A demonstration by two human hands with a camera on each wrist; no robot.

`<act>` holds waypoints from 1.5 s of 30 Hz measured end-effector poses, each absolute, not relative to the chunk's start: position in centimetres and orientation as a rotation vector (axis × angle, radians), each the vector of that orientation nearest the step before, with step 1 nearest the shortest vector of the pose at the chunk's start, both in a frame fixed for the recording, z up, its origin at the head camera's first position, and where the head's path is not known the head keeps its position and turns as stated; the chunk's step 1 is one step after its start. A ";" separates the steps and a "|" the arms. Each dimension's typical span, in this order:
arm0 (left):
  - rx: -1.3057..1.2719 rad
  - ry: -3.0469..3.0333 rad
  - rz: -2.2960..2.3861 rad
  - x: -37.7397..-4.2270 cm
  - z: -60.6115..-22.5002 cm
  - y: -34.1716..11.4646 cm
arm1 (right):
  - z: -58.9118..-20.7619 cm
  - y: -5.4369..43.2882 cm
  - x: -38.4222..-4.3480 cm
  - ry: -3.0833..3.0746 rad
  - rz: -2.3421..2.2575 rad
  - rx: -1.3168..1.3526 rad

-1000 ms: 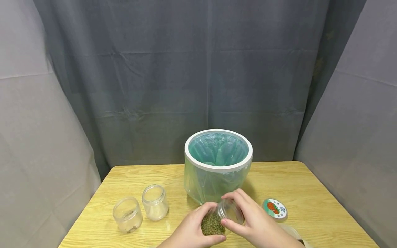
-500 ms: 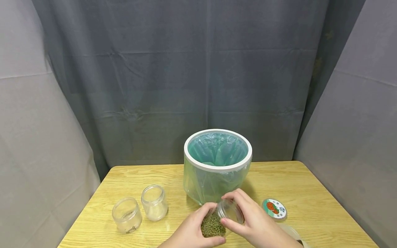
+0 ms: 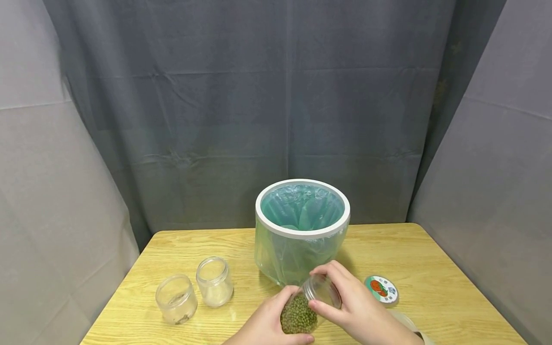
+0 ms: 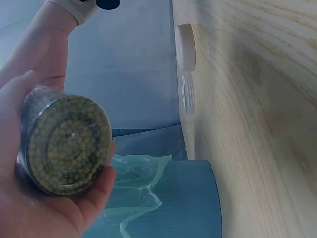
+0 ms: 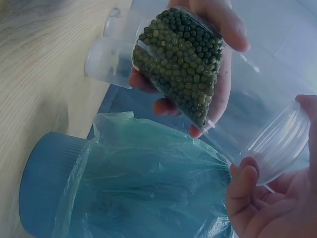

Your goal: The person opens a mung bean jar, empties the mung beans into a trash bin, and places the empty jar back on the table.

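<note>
A clear jar [image 3: 299, 314] part-filled with green mung beans [image 5: 181, 54] lies tilted between both hands, in front of the bin. My left hand [image 3: 269, 318] grips its bean-filled bottom end, thumb and fingers around the wall. The round base faces the left wrist camera, beans [image 4: 69, 146] showing through it. My right hand [image 3: 355, 306] curls thumb and fingers around the ridged clear end [image 5: 282, 141]. Whether a clear lid sits on that end, I cannot tell. Two clear jars without lids, a wider one [image 3: 177, 306] and a narrower one [image 3: 215, 285], stand on the left.
A white-rimmed bin [image 3: 302, 235] with a green plastic liner stands at the table's back middle. To the right lies a round lid [image 3: 382, 290] with a tomato-like picture. A pale round thing [image 3: 403, 320] is partly hidden by the right forearm. Grey curtains [image 3: 207, 120] enclose the wooden table [image 3: 431, 278].
The bean jar has turned slightly in the hands and shifted a little to the right, with more beans showing now. My right hand still holds its clear end. The other things stay put.
</note>
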State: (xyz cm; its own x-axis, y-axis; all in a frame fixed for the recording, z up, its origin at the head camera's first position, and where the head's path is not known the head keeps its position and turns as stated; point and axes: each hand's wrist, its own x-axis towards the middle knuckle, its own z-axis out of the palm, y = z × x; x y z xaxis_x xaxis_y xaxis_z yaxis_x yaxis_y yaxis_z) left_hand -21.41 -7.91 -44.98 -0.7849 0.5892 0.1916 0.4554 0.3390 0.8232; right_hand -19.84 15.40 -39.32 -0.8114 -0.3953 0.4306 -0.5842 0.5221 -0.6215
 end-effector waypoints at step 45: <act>1.030 2.453 1.347 -21.6 -44.8 -8.0 | -39.8 15.9 -19.9 -2.490 0.973 0.962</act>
State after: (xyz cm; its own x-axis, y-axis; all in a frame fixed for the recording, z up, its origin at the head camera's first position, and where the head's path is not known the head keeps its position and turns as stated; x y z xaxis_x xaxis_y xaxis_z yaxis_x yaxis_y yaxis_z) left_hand -21.65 -7.99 -44.85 -0.7502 0.6365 0.1792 0.4927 0.3574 0.7934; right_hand -19.94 15.86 -39.75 -0.7309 -0.4792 0.4860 -0.6817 0.5464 -0.4866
